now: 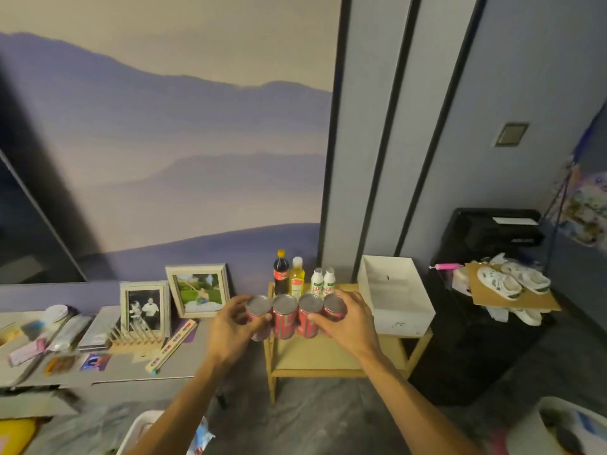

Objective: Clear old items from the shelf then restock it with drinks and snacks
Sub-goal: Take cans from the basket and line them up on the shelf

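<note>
In the head view, a row of four red cans [297,315] is held between the two hands, pressed together side by side. The left hand [231,326] is closed on the leftmost can, and the right hand [348,320] is closed around the rightmost one; the two middle cans seem to be kept in place only by the pressure from both ends. The row is over the near-left part of the wooden shelf [328,353]; whether the cans already rest on it cannot be told.

At the far edge of the shelf a cola bottle [281,272], a yellow bottle [297,277] and two white bottles [323,280] are standing, and a white box [394,297] is set at the right.

The cans are judged to be stiff, smooth and, if full, rather heavy. A squeezed row can buckle in the middle, so firm inward pressure on the end cans, low on their sides, is advised until the row is seated.
</note>
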